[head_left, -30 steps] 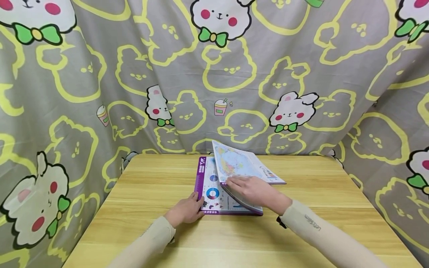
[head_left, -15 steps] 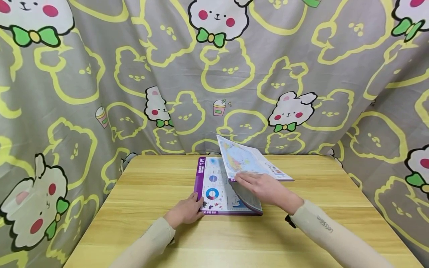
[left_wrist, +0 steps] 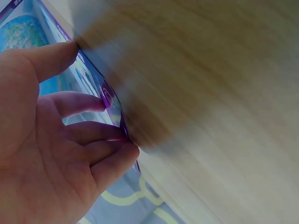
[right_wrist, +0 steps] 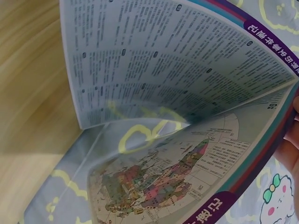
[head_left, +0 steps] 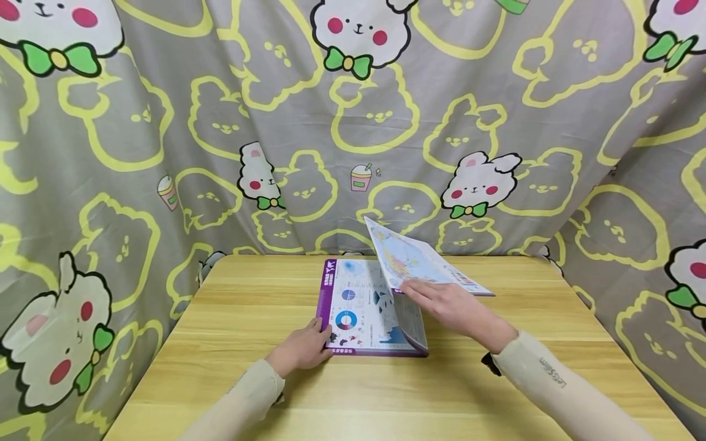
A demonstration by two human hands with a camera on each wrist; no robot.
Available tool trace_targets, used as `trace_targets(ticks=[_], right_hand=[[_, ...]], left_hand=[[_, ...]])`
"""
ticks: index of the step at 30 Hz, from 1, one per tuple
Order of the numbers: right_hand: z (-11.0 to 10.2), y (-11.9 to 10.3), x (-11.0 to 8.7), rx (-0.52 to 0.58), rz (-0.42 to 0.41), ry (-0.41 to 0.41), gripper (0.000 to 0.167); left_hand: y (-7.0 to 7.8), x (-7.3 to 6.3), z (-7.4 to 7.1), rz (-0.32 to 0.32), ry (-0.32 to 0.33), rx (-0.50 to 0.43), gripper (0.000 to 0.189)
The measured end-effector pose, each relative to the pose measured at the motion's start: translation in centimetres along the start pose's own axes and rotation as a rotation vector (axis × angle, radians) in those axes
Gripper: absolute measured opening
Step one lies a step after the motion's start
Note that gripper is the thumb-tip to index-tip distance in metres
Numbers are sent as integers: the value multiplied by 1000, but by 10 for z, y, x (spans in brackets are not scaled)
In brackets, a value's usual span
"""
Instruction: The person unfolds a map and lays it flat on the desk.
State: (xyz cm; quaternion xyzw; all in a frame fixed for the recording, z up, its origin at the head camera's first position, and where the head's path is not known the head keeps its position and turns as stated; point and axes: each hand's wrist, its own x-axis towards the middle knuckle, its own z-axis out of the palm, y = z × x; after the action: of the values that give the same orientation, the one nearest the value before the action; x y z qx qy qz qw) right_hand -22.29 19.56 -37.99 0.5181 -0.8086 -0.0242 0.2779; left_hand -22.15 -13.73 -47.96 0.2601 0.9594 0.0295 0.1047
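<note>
A folded map [head_left: 361, 318] with purple edges lies on the table, its lower layer showing charts and small pictures. My right hand [head_left: 449, 304] grips the near edge of its raised upper section, which shows a coloured world map and tilts up to the right. In the right wrist view, printed text and a coloured map face each other across a fold of the folded map [right_wrist: 154, 60], while fingers of the right hand [right_wrist: 289, 142] hold the outer side. My left hand [head_left: 300, 347] holds the near left corner, thumb and bent fingers at its edge in the left wrist view.
The light wood table [head_left: 220, 294] extends around the map on all sides. A grey curtain [head_left: 298, 122] with rabbit and yellow outline prints hangs behind the table and at both sides.
My right hand has moved right and slightly away, swinging the upper section further open and uncovering more of the lower layer. My left hand stays almost in place at the corner.
</note>
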Motion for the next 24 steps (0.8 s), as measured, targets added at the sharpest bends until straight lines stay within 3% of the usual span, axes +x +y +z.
trace_targets(ticks=[12,24], right_hand=[[-2,8,-11,13,-41,119,51],[-10,14,-20,10,-40,188,46]], left_hand=[[-8,-4,2,-27,4,-29,62],[-19,-8,4,-57,0,-54,63]])
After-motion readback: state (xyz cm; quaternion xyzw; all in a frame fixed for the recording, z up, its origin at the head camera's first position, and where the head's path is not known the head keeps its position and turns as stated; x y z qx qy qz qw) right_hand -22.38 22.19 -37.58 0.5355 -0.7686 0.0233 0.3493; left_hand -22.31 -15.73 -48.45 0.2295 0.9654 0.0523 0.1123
